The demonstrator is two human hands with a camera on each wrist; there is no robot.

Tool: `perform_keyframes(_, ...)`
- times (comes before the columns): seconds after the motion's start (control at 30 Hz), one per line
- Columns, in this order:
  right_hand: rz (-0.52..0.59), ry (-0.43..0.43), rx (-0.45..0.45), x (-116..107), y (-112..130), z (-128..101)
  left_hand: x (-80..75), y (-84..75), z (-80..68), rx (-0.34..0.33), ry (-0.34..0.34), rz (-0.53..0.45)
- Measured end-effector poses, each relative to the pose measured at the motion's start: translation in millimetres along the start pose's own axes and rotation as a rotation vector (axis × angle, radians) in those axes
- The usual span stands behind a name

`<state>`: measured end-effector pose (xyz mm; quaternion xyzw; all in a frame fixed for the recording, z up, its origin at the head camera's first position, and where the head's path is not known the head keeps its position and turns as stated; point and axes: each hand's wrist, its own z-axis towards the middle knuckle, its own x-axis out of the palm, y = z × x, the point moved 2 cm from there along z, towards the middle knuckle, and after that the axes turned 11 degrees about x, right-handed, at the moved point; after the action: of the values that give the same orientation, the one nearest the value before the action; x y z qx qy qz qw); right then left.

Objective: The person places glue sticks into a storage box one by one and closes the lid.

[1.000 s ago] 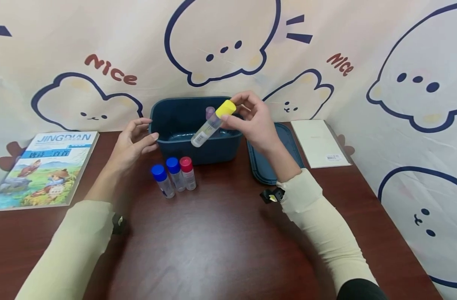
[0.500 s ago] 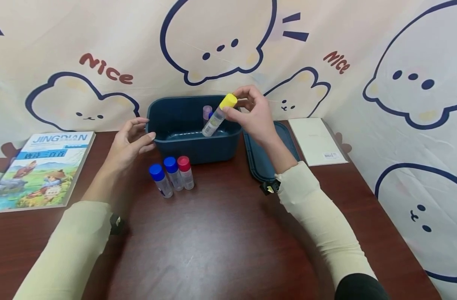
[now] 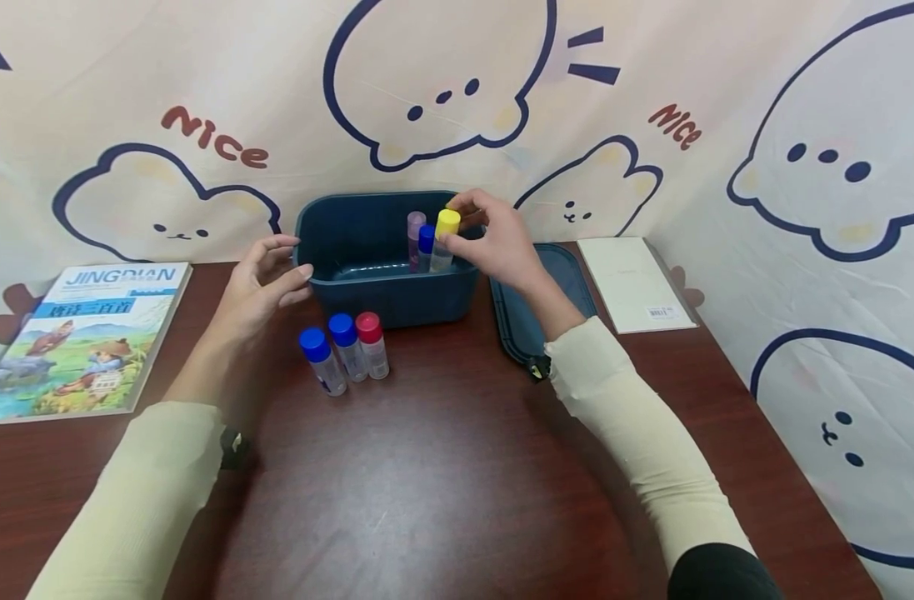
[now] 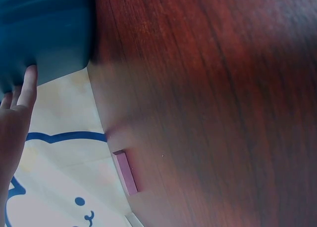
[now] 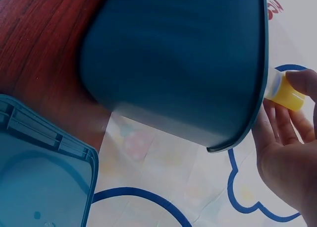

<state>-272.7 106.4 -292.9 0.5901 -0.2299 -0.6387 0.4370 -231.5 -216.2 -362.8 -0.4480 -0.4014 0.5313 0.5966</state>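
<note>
My right hand [image 3: 494, 237] pinches the yellow cap of a clear plastic tube [image 3: 447, 229] between thumb and fingers. That tube stands nearly upright in the right part of a dark blue-green plastic bin [image 3: 392, 300], its lower end hidden by the front wall. Beside it in the bin are a blue-capped tube [image 3: 426, 242] and a purple tube [image 3: 416, 237]. My left hand [image 3: 257, 279] touches the bin's left end with extended fingers, thumb near the front corner. In front of the bin stand two blue-capped tubes [image 3: 323, 362] and a red-capped tube [image 3: 372, 345].
The bin's lid [image 3: 531, 321] lies on the dark wood table [image 3: 397, 483] to the right. Past it lies a pale notebook [image 3: 636, 283]. A picture-covered book [image 3: 89, 342] is at the far left. A printed cloth [image 3: 442, 50] hangs close behind the bin.
My right hand has lowered the yellow-capped tube from above the front rim into the bin, turning it from tilted to nearly upright. The left hand stays against the bin.
</note>
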Motion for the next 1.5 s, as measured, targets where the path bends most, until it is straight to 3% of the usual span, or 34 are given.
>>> perform_keyframes(0.23,-0.096,0.048,0.007,4,0,3,-0.4,0.4,0.6,-0.009,0.004,0.018)
perform_keyframes(0.63,-0.234,0.091,0.097,15,-3,3,-0.9,1.7,0.6,0.0,0.002,0.009)
perform_keyframes(0.97,-0.347,0.13,0.092,19,-3,7,-0.6,1.6,0.6,0.0,0.002,0.019)
perform_keyframes(1.23,-0.381,0.208,0.146,20,3,13,-0.1,2.2,0.0,-0.007,0.009,0.055)
perform_keyframes(1.5,-0.449,0.233,0.153,24,8,17,-0.4,-0.5,-0.1,-0.005,0.013,0.084)
